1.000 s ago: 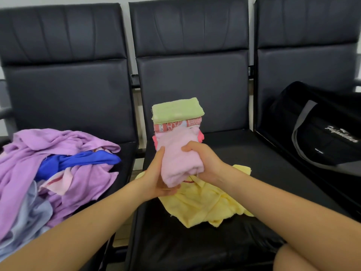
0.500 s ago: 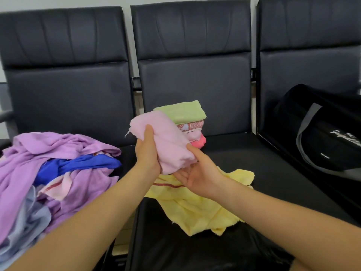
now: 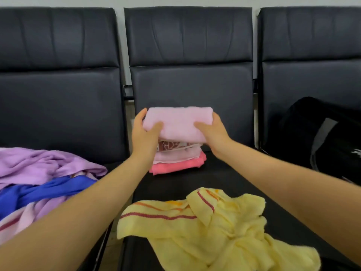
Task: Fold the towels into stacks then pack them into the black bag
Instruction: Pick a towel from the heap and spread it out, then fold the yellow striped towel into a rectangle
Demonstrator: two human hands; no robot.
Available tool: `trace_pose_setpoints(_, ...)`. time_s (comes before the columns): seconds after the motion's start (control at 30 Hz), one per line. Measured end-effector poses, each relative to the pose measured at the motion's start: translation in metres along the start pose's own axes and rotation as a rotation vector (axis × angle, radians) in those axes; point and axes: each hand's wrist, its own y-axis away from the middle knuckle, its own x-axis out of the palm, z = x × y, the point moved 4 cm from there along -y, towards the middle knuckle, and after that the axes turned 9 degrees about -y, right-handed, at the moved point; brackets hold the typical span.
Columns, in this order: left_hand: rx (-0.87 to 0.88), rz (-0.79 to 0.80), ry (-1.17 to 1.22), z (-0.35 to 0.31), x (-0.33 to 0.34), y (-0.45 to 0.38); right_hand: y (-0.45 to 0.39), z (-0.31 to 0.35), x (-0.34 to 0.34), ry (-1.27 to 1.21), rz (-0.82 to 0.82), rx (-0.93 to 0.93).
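Where both hands grip it, pink towel [image 3: 178,123]: folded, soft, rectangular.

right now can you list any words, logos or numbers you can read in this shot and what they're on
White lettering on the black fabric bag at the right edge: only a cut-off fragment shows, too blurred to read.
White pattern on the red band of a folded towel in the stack: decoration, no legible letters.
Yellow terry towel with red stripes: no text.
Nothing else in view carries readable words or numbers.
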Motion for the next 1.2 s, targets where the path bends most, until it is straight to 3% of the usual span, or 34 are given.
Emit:
trace_pose_setpoints(0.1, 0.092, -0.001, -0.078, -0.002, 0.005, -0.041, -0.048, 0.021, 0.013, 0.087, -0.022, -0.182)
trace_pose_setpoints(0.17, 0.123, 0.017, -0.281, 0.008, 0.005, -0.068, -0.081, 0.019, 0.021, 0.172, -0.052, -0.2)
trace_pose_setpoints(0.27, 0.009, 0.107, -0.723, 0.044, 0.006, -0.093, -0.118, -0.011, 0.023, 0.629, -0.01, -0.065)
trace_pose_setpoints(0.33, -0.105, 0.157, -0.868, 0.069, 0.004, -0.096, -0.129, -0.031, 0.017, 0.809, -0.001, 0.037)
trace_pose_setpoints(0.67, -0.13, 0.031, -0.769, 0.07, -0.018, -0.054, -0.065, -0.005, -0.01, 0.536, -0.123, -0.116)
trace_pose_setpoints(0.8, -0.097, 0.098, -0.72, 0.049, -0.013, -0.003, -0.01, -0.009, -0.021, 0.546, -0.054, -0.066)
trace_pose_setpoints(0.97, -0.02, 0.307, -0.82, 0.04, 0.001, 0.065, 0.044, -0.044, -0.038, 0.595, 0.077, 0.047)
trace_pose_setpoints(1.1, 0.121, 0.557, -0.926, 0.043, 0.006, 0.108, 0.08, -0.076, -0.063, 0.812, 0.167, 0.156)
trace_pose_setpoints(1.2, 0.245, 0.597, -0.994, 0.042, -0.008, 0.124, 0.104, -0.094, -0.074, 1.18, 0.397, 0.209)
